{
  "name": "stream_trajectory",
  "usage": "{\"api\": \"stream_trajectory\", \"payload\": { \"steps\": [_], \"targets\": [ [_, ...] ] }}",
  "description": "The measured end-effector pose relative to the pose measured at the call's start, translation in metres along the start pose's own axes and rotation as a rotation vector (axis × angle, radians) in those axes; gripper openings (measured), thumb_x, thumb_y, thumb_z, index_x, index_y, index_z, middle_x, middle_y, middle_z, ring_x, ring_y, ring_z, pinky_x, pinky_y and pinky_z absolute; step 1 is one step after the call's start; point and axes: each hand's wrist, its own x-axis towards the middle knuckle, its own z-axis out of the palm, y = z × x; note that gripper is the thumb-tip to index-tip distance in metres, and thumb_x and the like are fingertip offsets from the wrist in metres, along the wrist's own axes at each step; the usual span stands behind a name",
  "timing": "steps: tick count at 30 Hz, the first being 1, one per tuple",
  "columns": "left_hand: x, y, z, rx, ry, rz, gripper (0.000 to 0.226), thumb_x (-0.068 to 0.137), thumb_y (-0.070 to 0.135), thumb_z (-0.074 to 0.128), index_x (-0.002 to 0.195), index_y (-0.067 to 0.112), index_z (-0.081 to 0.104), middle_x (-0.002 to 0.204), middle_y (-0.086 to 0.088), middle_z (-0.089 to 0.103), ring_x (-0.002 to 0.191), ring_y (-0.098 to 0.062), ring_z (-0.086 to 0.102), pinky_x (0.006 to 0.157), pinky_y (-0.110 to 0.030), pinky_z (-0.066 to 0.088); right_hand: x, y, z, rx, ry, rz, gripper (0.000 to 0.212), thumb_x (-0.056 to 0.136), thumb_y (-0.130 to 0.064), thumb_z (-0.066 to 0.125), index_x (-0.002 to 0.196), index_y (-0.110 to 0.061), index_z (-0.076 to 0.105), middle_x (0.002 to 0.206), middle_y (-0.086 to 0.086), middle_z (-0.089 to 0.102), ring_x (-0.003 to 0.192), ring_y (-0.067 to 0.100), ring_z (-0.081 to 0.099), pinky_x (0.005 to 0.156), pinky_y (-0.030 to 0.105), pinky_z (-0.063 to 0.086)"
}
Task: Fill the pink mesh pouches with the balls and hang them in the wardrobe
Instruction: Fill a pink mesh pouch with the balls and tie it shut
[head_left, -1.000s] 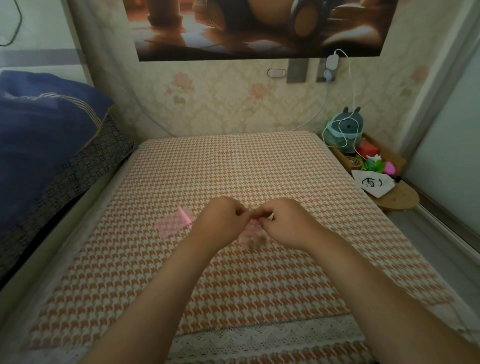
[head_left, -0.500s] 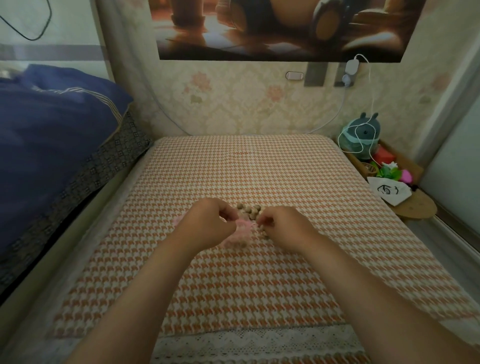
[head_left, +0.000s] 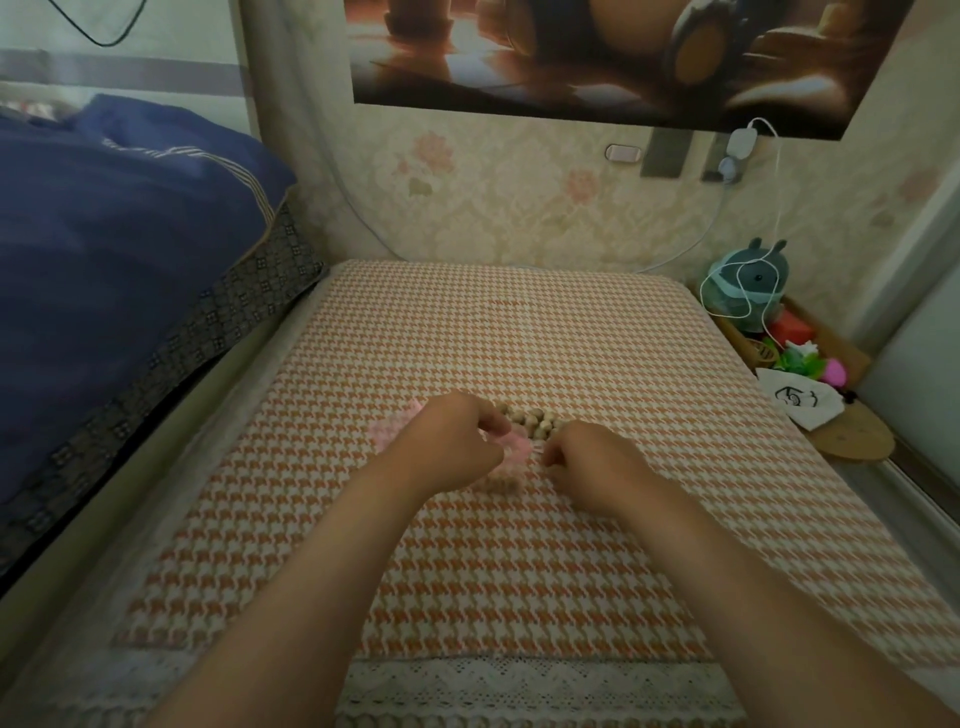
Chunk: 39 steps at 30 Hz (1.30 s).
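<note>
Between my two hands hangs a pink mesh pouch (head_left: 511, 454), low over the orange houndstooth cloth (head_left: 519, 332). My left hand (head_left: 452, 441) pinches its top on the left, and my right hand (head_left: 592, 462) pinches what looks like its drawstring on the right. A heap of small beige balls (head_left: 530, 420) lies on the cloth just beyond my fingers. A second pink pouch (head_left: 392, 428) lies flat on the cloth, mostly hidden behind my left hand.
A dark blue quilt (head_left: 114, 249) is piled along the left. At the right stands a low wooden shelf (head_left: 852, 441) with a teal plush toy (head_left: 750, 286), a white cable, small toys and a white pouch (head_left: 792, 405). A lace border (head_left: 519, 686) edges the cloth near me.
The view has tilted down and shifted left. The heap of balls has come into view beyond my hands. My hands have drawn slightly apart while holding the pouch.
</note>
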Motion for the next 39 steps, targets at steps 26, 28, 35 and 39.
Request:
{"api": "stream_trajectory", "payload": {
  "steps": [26, 28, 35, 39],
  "targets": [
    [0.008, 0.004, 0.015, -0.105, 0.016, 0.016, 0.030, 0.093, 0.024, 0.063, 0.122, 0.018, 0.068, 0.128, 0.006, 0.064, 0.088, -0.007, 0.064, 0.065, -0.013, 0.046, -0.010, 0.014, -0.032, 0.438, 0.292, -0.029, 0.013, 0.095, -0.021, 0.067, 0.100, -0.030, 0.075, 0.107, -0.016, 0.068, 0.079, -0.005, 0.056, 0.075, 0.022, 0.048],
    [0.009, 0.004, 0.017, -0.097, 0.034, 0.009, 0.027, 0.094, 0.027, 0.063, 0.119, 0.019, 0.069, 0.126, 0.007, 0.064, 0.086, -0.007, 0.064, 0.063, -0.011, 0.046, -0.008, 0.020, -0.025, 0.354, 0.230, 0.010, 0.014, 0.096, -0.023, 0.066, 0.101, -0.032, 0.075, 0.109, -0.013, 0.070, 0.090, 0.005, 0.062, 0.080, 0.029, 0.054],
    [0.013, 0.002, 0.023, -0.076, 0.043, -0.005, 0.029, 0.093, 0.030, 0.063, 0.121, 0.023, 0.067, 0.128, 0.008, 0.064, 0.082, -0.014, 0.070, 0.061, -0.014, 0.051, 0.001, 0.025, -0.006, 0.108, 0.110, 0.014, 0.018, 0.092, -0.032, 0.070, 0.109, -0.035, 0.075, 0.108, -0.013, 0.071, 0.098, 0.014, 0.067, 0.073, 0.028, 0.049],
    [0.014, 0.002, 0.023, -0.060, 0.031, 0.003, 0.031, 0.093, 0.030, 0.063, 0.123, 0.024, 0.066, 0.126, 0.008, 0.065, 0.080, -0.014, 0.070, 0.057, -0.013, 0.050, 0.005, 0.023, 0.002, 0.062, 0.095, 0.003, 0.016, 0.092, -0.028, 0.065, 0.102, -0.035, 0.075, 0.100, -0.012, 0.072, 0.088, 0.014, 0.067, 0.069, 0.031, 0.055]
  ]
}}
